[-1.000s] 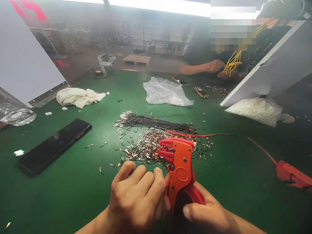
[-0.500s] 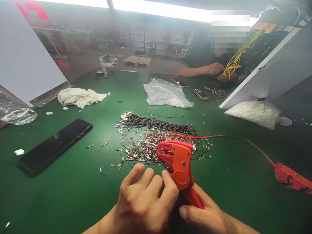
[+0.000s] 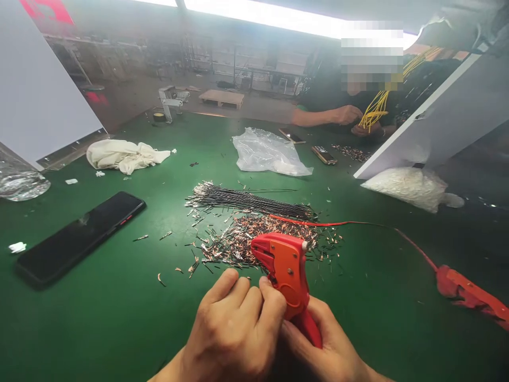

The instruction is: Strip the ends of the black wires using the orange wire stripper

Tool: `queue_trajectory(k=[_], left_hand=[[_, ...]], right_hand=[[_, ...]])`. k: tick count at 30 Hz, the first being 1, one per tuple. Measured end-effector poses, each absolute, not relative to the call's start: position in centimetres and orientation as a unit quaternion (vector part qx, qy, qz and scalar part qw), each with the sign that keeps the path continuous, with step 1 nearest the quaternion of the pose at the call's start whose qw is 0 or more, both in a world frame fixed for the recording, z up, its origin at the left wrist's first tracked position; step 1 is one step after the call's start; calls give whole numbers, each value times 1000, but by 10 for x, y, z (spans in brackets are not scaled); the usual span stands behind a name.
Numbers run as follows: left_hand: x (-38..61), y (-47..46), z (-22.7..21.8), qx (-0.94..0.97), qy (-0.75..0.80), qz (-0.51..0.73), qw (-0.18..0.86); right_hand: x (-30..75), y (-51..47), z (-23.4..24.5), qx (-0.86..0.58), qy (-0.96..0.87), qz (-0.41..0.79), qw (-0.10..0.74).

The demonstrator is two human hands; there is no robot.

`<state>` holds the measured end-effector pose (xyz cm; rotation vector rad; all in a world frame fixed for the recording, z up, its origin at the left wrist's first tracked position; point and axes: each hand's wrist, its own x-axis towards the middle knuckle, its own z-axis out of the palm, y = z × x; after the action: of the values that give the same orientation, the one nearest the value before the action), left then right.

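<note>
My right hand [image 3: 324,339] is wrapped around the handle of a red and orange wire stripper [image 3: 287,265], whose jaws point left and look nearly closed. Close beside its body, my left hand [image 3: 238,323] is closed with the fingers curled; whatever it may hold is hidden. Just beyond the tool lies a pile of cut wire ends [image 3: 242,236], black with coppery bits. Behind that pile, a bundle of black wires [image 3: 254,200] with metal terminals at the left end rests on the green table [image 3: 131,323].
A black phone [image 3: 83,236] lies left, a white cloth [image 3: 123,155] behind it. Farther off are a clear plastic bag [image 3: 270,151] and a co-worker's hands [image 3: 358,119] with yellow wires [image 3: 376,109]. A second red tool [image 3: 469,292] and a filled bag [image 3: 409,187] sit right.
My right hand has squeezed the wire stripper's handle, and its jaws have come closer together. The tool has shifted slightly left. My left hand stays beside it, still closed.
</note>
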<state>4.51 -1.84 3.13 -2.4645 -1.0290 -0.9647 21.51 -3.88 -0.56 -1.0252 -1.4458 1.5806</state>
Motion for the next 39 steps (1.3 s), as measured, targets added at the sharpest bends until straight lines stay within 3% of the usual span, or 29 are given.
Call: queue_trajectory(k=[9, 20, 24, 33, 39], left_hand=[[44, -22, 22, -845, -390, -357, 82], [42, -16, 23, -826, -405, -389, 44], [40, -14, 24, -820, -410, -399, 4], [48, -18, 19, -830, -389, -381, -117], [44, -17, 20, -802, -401, -386, -216]], right_hand=[[212, -42, -4, -440, -513, 625, 391], [219, -44, -5, -319, -352, 810, 345], [220, -37, 2, -253, -377, 812, 366], [225, -26, 19, -336, -350, 746, 455], [236, -19, 20, -234, -289, 830, 415]])
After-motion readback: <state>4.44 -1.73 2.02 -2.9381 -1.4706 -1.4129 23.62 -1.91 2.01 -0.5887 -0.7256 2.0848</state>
